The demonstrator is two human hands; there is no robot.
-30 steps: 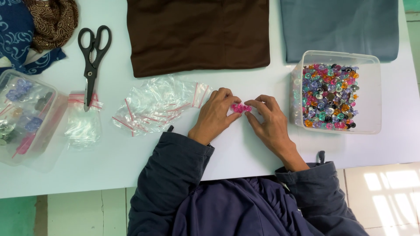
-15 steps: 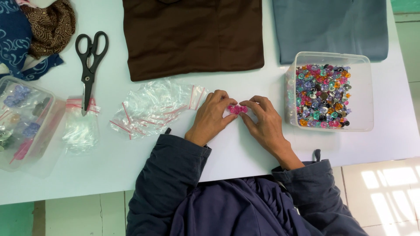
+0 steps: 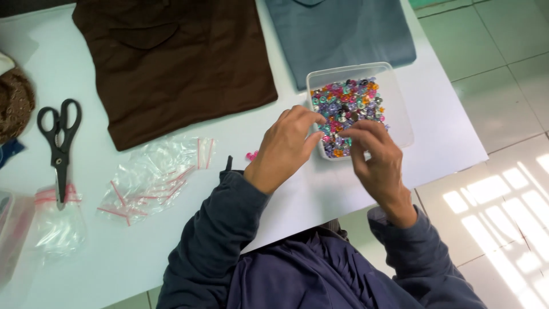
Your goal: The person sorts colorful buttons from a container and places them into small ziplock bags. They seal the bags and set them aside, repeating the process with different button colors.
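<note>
From the head view, both hands hover over the near edge of a clear tub (image 3: 400, 109) of coloured beads (image 3: 346, 106) by the counter's (image 3: 446, 137) right edge. The left hand (image 3: 286, 150) curls loosely; the right hand (image 3: 374, 157) pinches its fingertips, though whether on a bead I cannot tell. A pink piece (image 3: 251, 155) lies just left of the left hand.
</note>
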